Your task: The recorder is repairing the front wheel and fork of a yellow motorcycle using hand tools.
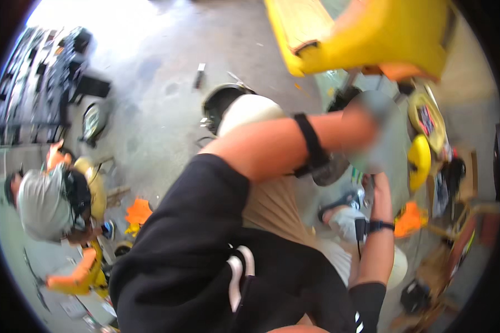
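Note:
My left arm reaches across to the right, a black strap (310,139) round its wrist. A round blurred patch covers most of my left hand (362,126), so its fingers are hidden. Just below it is my right hand (376,180), raised from the lower right with a dark band and small device (369,226) at the wrist. Its fingertips run into the same blur. A small green and white striped piece (357,175) shows beside it. Above both hands stands a large yellow shell-like body (366,53) with orange parts. What either hand holds cannot be made out.
A bent-over person (44,202) in grey works at the left, near an orange and yellow part (78,277). Black racks (33,83) stand upper left. A round dark part (219,102) lies by my knee. Yellow pieces (419,161) and a cardboard box (468,172) are at right.

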Motion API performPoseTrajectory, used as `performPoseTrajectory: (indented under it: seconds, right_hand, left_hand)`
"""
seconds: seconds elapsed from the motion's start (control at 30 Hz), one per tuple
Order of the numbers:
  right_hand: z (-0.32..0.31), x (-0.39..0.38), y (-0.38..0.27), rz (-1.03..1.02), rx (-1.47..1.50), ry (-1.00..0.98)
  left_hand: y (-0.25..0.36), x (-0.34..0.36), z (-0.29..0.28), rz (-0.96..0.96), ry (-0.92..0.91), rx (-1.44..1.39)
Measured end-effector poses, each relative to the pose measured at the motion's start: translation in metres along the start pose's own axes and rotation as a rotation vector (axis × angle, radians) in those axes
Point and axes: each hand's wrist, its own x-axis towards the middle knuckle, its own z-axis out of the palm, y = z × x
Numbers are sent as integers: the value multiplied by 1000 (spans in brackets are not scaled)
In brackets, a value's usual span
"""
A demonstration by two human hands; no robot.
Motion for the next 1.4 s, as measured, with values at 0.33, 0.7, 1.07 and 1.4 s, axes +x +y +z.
performPoseTrajectory:
  seconds: [0.33,0.7,1.07,1.4]
  right_hand:
    - [-1,31,38,-84,-275,139]
    - [11,25,16,-131,-620,90]
    - [9,16,13,-237,-655,251]
    - [19,-17,-18,-919,451,295]
  left_hand:
    - [-29,-13,5,30,143,-52]
    - [-27,-7,6,-1,137,-58]
    - [-17,5,0,7,81,-46]
    - [-18,12,7,27,111,-57]
